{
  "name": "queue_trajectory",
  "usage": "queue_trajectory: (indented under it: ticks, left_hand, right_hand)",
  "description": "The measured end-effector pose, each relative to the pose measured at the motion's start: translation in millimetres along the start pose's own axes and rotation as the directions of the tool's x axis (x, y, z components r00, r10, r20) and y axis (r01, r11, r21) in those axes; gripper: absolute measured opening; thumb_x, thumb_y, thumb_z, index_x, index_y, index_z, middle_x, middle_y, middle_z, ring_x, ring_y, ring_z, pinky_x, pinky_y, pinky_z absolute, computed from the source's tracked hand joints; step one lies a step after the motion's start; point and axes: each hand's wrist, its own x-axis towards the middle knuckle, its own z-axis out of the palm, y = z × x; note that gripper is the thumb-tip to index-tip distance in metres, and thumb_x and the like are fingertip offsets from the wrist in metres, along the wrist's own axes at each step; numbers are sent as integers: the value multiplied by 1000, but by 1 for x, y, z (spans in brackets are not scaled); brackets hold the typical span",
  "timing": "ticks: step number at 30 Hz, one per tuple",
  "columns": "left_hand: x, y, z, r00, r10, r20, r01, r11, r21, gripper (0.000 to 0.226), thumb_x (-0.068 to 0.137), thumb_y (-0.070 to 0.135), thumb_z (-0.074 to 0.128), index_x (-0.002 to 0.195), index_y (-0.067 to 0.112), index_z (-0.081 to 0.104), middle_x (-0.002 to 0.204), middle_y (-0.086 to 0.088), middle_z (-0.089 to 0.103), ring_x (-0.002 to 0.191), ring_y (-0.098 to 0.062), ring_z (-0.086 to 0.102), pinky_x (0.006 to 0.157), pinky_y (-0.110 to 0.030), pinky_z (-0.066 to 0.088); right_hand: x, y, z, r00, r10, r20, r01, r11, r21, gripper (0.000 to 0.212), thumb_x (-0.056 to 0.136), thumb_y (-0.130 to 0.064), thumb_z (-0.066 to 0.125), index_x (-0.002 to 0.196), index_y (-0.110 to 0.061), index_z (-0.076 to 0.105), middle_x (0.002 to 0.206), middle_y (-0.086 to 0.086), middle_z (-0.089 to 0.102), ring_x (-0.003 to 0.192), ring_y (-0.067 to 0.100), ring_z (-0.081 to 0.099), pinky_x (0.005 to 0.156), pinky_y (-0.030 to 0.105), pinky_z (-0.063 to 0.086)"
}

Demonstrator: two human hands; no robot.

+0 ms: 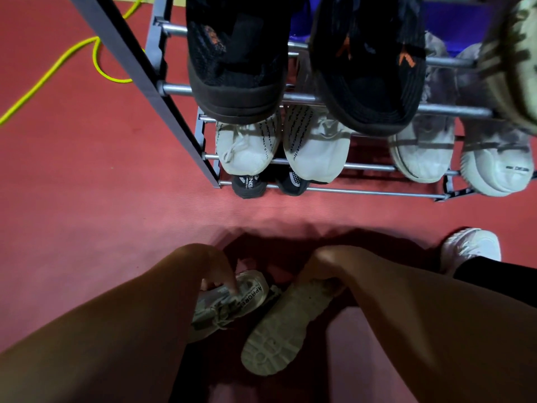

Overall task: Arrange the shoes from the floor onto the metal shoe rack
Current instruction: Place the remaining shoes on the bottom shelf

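Our left hand (216, 271) curls its fingers (232, 283) round a pale sneaker (229, 306) down at the red floor (87, 213), our right hand (319, 269) grips its sole-up mate (279, 327) by the heel; next, we judge, both lift onto the metal shoe rack (363, 192), bottom rails.

Lettered pale sneaker (232, 303) lies upper-up on the red floor, touching sole-up pale sneaker (279, 330). Metal shoe rack (180, 90) beyond holds black sneakers (238, 53) above white sneakers (247, 146).
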Motion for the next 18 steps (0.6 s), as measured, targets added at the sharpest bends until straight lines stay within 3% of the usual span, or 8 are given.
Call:
queue_trajectory:
  ticks: [2,5,7,10,13,16,18]
  left_hand:
    - [2,-2,4,993,-74,-94,71,997,-38,58,79,43,80,130,23,61,128,-6,66,111,-25,66,93,-35,55]
    - [5,-2,11,984,-126,-124,134,990,55,70,79,43,80,142,26,54,136,-7,60,120,-26,59,100,-36,50]
    - [10,-4,14,985,-97,-143,110,990,89,69,85,40,74,147,28,47,140,-8,57,126,-27,55,103,-36,47]
    - [19,-7,17,972,-118,-206,145,982,122,48,91,30,66,137,19,61,129,-7,65,120,-25,61,102,-35,50]
    - [24,-15,18,967,-126,-222,147,986,78,39,92,26,64,129,14,66,120,-8,69,111,-25,66,92,-33,52]
    - [15,-15,9,948,-126,-292,131,991,-3,35,97,18,57,130,8,64,124,-10,66,114,-25,63,93,-29,48]
    - [3,-6,-1,922,-122,-368,100,992,-77,34,101,17,53,131,5,61,130,-11,63,119,-26,61,95,-29,46]
  right_hand:
    - [10,2,1,1000,12,7,-11,998,-66,49,91,-33,73,131,-6,64,102,7,57,100,23,59,74,27,49]
    - [17,9,-2,997,22,-80,-25,999,-34,25,84,-35,80,85,-15,66,75,3,54,64,16,51,41,16,42]
    - [17,12,-2,997,1,-82,5,998,67,29,79,-37,84,77,-15,65,75,5,61,64,16,57,48,20,50]
    - [18,16,0,997,-8,-74,39,900,435,40,73,-37,84,105,-15,72,106,8,72,98,26,69,80,39,59]
    - [12,14,-10,994,-23,-111,89,767,636,35,78,-27,75,108,-9,72,110,14,73,104,32,70,97,48,56]
    - [2,23,-34,962,-75,-262,247,646,722,57,50,-23,75,104,-5,76,105,14,77,101,34,73,99,47,56]
    - [-8,34,-50,930,-116,-349,348,584,734,57,45,-18,67,99,-3,76,100,15,76,89,33,74,83,41,60]
